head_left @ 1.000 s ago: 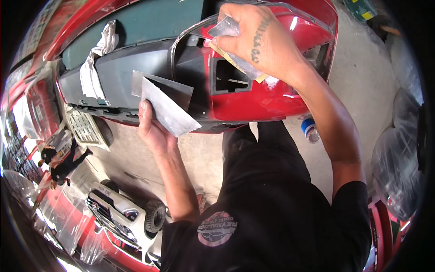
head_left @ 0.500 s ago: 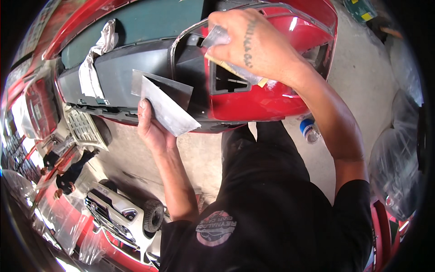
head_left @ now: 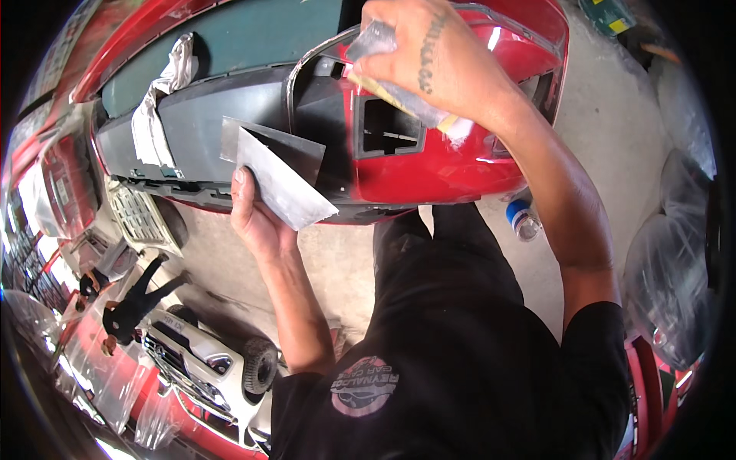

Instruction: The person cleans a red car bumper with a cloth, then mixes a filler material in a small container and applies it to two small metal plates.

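My left hand (head_left: 264, 222) grips two thin flat metal plates fanned apart, the nearer plate (head_left: 284, 184) smeared whitish and the farther plate (head_left: 299, 149) bare grey. They are held above the black panel of a red car bumper (head_left: 452, 170). My right hand (head_left: 448, 61) is closed around a flat yellow-edged spreader (head_left: 387, 96), grey and whitish on its face, over the bumper's right part. Beneath it lies a square black opening (head_left: 391, 126) in the red surface. My fingers and palm hide part of the spreader; whether its edge touches the bumper, I cannot tell.
A crumpled white cloth (head_left: 159, 115) drapes over the bumper's left part. On the floor stands a blue-topped clear bottle (head_left: 524, 221). Plastic-wrapped parts (head_left: 668, 268) line the right side. At left are a cream grille (head_left: 142, 215), a white vehicle (head_left: 203, 349) and a person (head_left: 126, 318).
My right hand has moved slightly away and to the right with the spreader, uncovering more of the square opening. My left hand stays almost still. A person at left has stepped to the right.
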